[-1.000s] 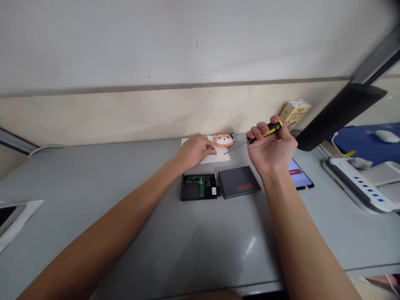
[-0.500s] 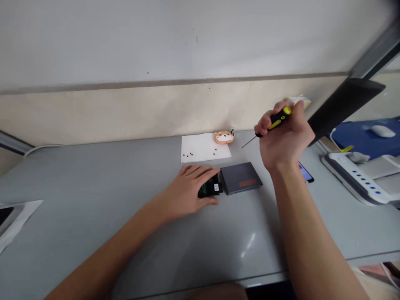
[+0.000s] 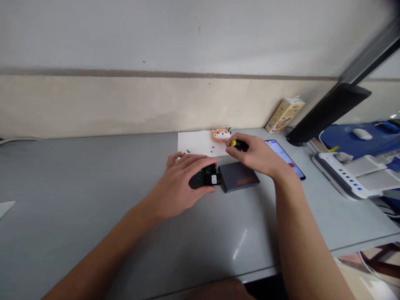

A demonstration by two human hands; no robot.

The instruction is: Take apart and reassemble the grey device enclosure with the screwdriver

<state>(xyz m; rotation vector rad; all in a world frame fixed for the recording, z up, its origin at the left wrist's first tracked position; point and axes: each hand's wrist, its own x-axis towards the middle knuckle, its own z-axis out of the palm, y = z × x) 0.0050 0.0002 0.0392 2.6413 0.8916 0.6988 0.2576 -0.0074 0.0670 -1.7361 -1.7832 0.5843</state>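
Observation:
My left hand [image 3: 184, 181] is curved around a green and black circuit board unit [image 3: 204, 177], thumb in front and fingers behind. A dark grey flat box [image 3: 239, 175] lies against the unit's right side. In my right hand [image 3: 250, 152] is a black and yellow screwdriver [image 3: 239, 144], held at the right end of a white paper sheet [image 3: 198, 139]; its tip is hard to make out. Several tiny dark screws [image 3: 212, 148] lie on the sheet, near an orange animal-faced case [image 3: 221, 134].
To the right are a phone [image 3: 286, 158], a carton [image 3: 285, 114], a black cylindrical object [image 3: 328, 112] and a white power strip [image 3: 340, 177] with adapters. A mouse [image 3: 361, 133] sits on a blue mat. The wall runs behind the table.
My right hand has come down and left with the screwdriver, from above the table to beside the orange case. My left hand stays around the unit. The camera view has shifted slightly.

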